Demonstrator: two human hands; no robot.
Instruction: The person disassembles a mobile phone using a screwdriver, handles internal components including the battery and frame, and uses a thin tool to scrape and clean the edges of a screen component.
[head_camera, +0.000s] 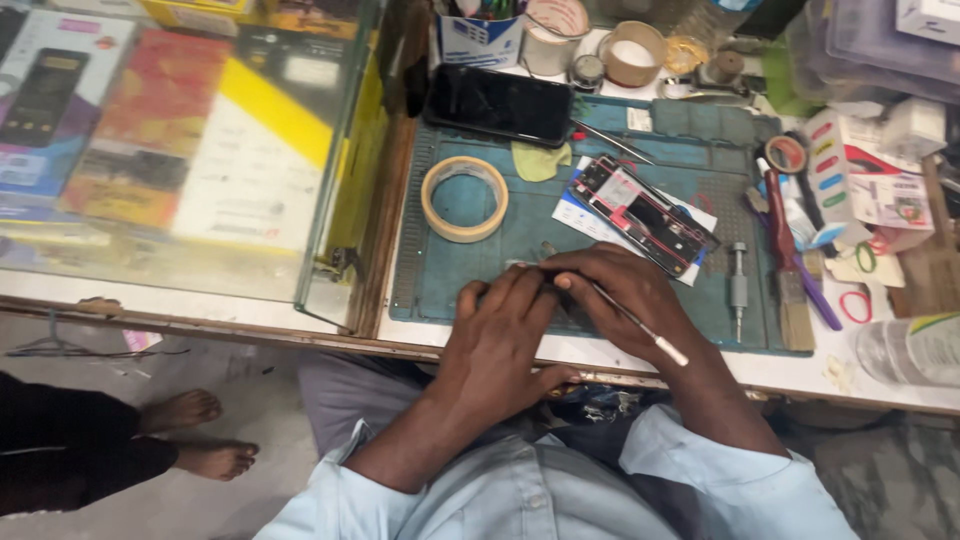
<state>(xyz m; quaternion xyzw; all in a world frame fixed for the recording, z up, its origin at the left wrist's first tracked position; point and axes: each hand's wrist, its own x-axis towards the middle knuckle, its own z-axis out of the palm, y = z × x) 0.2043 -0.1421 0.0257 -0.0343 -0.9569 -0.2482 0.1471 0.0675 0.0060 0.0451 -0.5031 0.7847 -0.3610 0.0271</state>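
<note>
Both my hands rest on a teal work mat at the bench's front edge. My left hand lies flat with fingers pressing something small, hidden beneath them. My right hand grips a thin tool with a white handle whose tip points to the same spot under my left fingers. Just beyond my right hand lies an opened phone with its insides showing, set on a white card.
A roll of tan tape and a black phone lie on the mat's far left. A screwdriver, brush and rubber bands sit to the right. A glass display case stands at left; another person's bare feet are on the floor.
</note>
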